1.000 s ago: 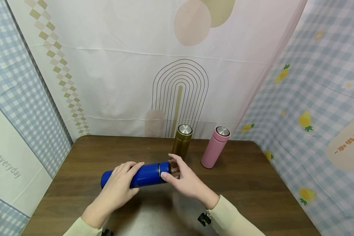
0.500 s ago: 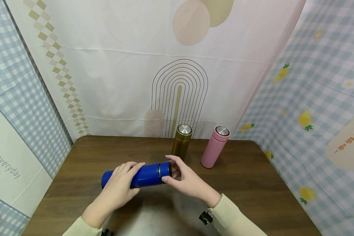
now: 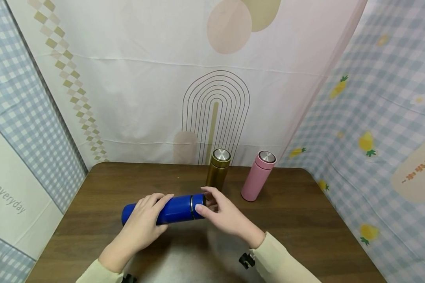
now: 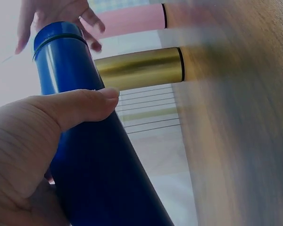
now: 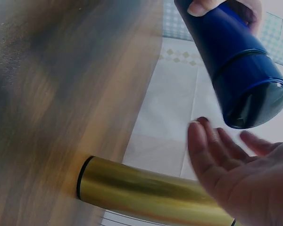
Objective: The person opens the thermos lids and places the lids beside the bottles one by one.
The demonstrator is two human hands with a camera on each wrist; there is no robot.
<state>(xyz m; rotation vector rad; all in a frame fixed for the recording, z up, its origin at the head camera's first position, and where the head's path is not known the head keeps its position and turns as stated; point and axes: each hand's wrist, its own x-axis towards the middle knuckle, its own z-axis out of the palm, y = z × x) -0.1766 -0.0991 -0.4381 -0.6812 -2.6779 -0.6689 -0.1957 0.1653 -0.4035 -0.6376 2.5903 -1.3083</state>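
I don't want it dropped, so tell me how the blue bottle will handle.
The blue bottle is probably stiff: its straight sides show no dent under the left grip. Its shiny surface may feel slippery. Laid down and pushed, it would likely roll, being cylindrical.

A smooth gloss is seen on the blue flask [image 3: 177,209], a metallic sheen on the gold flask [image 4: 141,68], wood grain on the tabletop [image 3: 287,236], and creases in the cloth backdrop [image 3: 141,102].

I observed a cloth-walled booth [image 3: 145,98]: checked cloths [image 3: 21,63] hung left and right, printed cloth [image 3: 138,114] far, wood-grain table [image 3: 315,228] between.
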